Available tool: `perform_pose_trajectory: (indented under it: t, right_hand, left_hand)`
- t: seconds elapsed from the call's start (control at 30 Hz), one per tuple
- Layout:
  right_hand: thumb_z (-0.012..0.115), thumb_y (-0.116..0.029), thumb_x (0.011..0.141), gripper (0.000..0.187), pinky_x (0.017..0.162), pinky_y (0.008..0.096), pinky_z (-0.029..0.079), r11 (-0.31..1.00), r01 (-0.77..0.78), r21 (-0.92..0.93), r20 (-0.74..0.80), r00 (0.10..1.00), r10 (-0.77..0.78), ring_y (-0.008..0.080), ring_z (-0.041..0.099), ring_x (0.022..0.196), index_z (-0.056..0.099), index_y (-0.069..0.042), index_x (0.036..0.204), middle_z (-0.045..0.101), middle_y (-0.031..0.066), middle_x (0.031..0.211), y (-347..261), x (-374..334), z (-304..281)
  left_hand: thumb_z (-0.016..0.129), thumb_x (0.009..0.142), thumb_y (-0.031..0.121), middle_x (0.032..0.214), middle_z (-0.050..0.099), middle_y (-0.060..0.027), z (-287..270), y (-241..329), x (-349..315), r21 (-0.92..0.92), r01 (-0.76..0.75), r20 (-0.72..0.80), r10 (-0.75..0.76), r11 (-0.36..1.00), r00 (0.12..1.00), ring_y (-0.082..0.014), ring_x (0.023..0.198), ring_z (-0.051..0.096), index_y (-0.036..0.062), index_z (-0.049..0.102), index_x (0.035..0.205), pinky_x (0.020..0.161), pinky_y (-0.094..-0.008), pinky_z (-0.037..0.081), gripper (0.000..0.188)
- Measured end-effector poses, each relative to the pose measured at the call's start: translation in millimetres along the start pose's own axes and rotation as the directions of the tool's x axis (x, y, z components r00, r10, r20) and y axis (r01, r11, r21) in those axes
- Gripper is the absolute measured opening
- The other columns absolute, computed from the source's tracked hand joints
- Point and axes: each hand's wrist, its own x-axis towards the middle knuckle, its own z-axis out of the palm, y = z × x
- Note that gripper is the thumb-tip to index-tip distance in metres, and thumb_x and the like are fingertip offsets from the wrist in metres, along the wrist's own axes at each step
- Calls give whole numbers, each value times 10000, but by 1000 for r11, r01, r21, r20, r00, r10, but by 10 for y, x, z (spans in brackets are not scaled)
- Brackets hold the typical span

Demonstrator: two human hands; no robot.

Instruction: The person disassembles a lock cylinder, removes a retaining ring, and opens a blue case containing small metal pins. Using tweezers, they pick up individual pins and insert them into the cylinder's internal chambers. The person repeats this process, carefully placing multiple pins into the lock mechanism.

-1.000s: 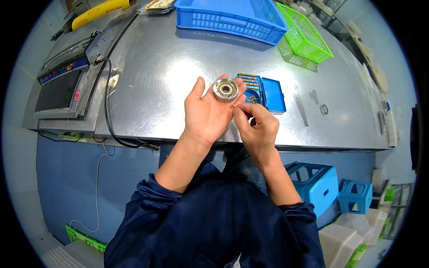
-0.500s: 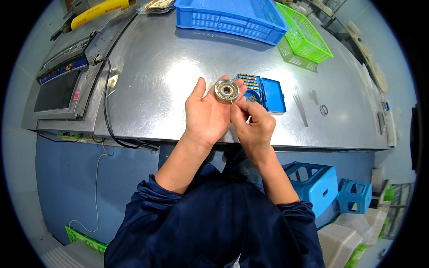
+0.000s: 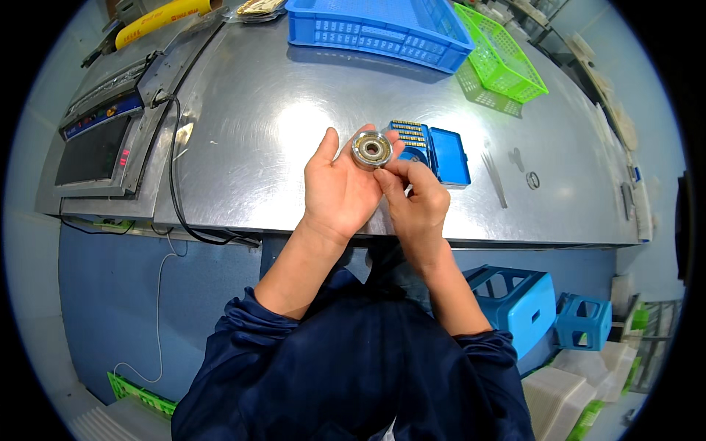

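Note:
My left hand (image 3: pixel 334 191) lies palm up, thumb spread, with a round metal bearing (image 3: pixel 372 150) resting across its fingers. The bearing has a shiny outer ring, a brass-toned band and a hole in its middle. At its near rim, the thumb and forefinger of my right hand (image 3: pixel 418 202) are pinched together; whatever is between them is hidden. Partly behind my fingers stands a small blue case (image 3: pixel 413 154), holding rows of tiny brass-coloured pieces (image 3: pixel 408 134). Its blue lid (image 3: pixel 450 159) is laid back to the right.
Right of the case lie tweezers (image 3: pixel 495 178), a small metal ring (image 3: pixel 532 180) and a flat metal piece (image 3: pixel 516 159). Farther back are a blue crate (image 3: pixel 379 42) and a green basket (image 3: pixel 507 66). A device with a dark panel (image 3: pixel 95 151) and a black cable (image 3: pixel 175 147) stand left.
The bearing has shifted slightly left. My right hand has moved slightly left and closer to its rim, and the tiny brass-coloured tip earlier seen at its fingertips no longer shows.

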Motion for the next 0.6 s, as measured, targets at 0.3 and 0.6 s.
perform_pose_trajectory:
  t: [0.3, 0.6]
  right_hand:
    - [757, -79, 748, 167, 548, 271, 476, 972, -216, -92, 25, 975, 219, 157, 581, 577, 632, 2, 824, 612, 87, 675, 82, 94, -185]
    - [810, -113, 670, 383, 714, 336, 502, 977, -123, -177, -10, 992, 123, 233, 610, 800, 618, 12, 977, 634, 133, 887, 138, 128, -392]
  left_hand:
    - [261, 1007, 458, 1248, 470, -256, 6, 49, 27, -22, 64, -41, -65, 998, 997, -366, 1224, 428, 8, 440, 1173, 1040, -482, 358, 512]
    - [270, 1003, 472, 1294, 435, -267, 47, 62, -14, -29, 122, -64, -124, 992, 990, -390, 1261, 389, 8, 412, 1240, 1064, -499, 314, 540]
